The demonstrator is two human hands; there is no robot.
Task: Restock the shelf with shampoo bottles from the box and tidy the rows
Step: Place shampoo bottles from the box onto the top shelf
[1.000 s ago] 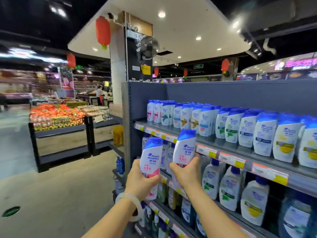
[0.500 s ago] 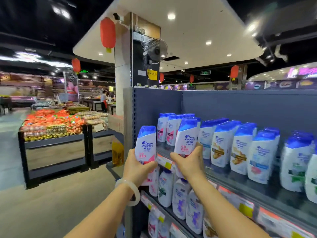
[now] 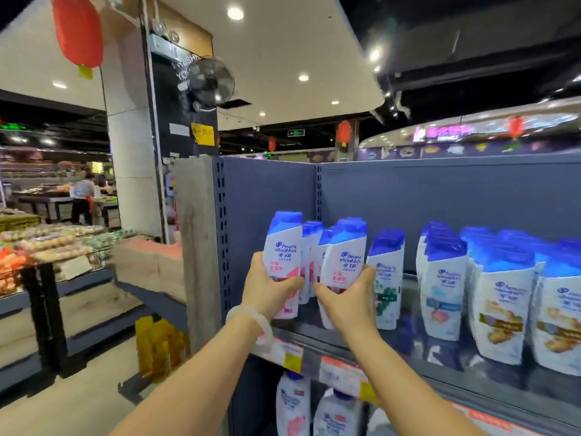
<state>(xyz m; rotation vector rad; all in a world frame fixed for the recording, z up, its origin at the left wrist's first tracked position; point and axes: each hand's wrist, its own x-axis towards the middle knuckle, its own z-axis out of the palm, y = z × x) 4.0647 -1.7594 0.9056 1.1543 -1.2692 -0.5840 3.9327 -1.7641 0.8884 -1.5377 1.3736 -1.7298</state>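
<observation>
At the left end of a grey shop shelf [image 3: 317, 343], seen from a head-worn camera, two bare arms reach forward, each hand grasping one shampoo bottle. Left hand [image 3: 267, 286] is wrapped round the lower half of a white bottle with a blue cap and pink label [image 3: 283, 256], held upright over the front edge of the shelf, close to the perforated end post [image 3: 224, 234]. Right hand [image 3: 347, 302] grips a matching pink-label bottle [image 3: 344, 259], tilted slightly, just beside a standing bottle with a green label [image 3: 386, 278]. A pale bangle [image 3: 251, 319] sits on the left wrist.

Behind the two held bottles, more pink-label bottles [image 3: 311, 247] stand in rows. The step appears to be setting both bottles down as the front of these rows. Doing it well probably means lowering each base flat, labels facing out, fronts level with the neighbours, and straightening the right one before letting go so that it does not knock the green-label bottle.

Further right stand rows of other blue-capped bottles [image 3: 446, 278], some with yellow labels [image 3: 500, 316]. Price tags [image 3: 284, 352] line the shelf edge, and more bottles [image 3: 292, 404] sit on the shelf below. The supply box is not in view. To the left are produce stands [image 3: 47, 247], a pillar [image 3: 135, 171] with a wall fan [image 3: 211, 80], red lanterns [image 3: 78, 29], and a distant person [image 3: 82, 199].
</observation>
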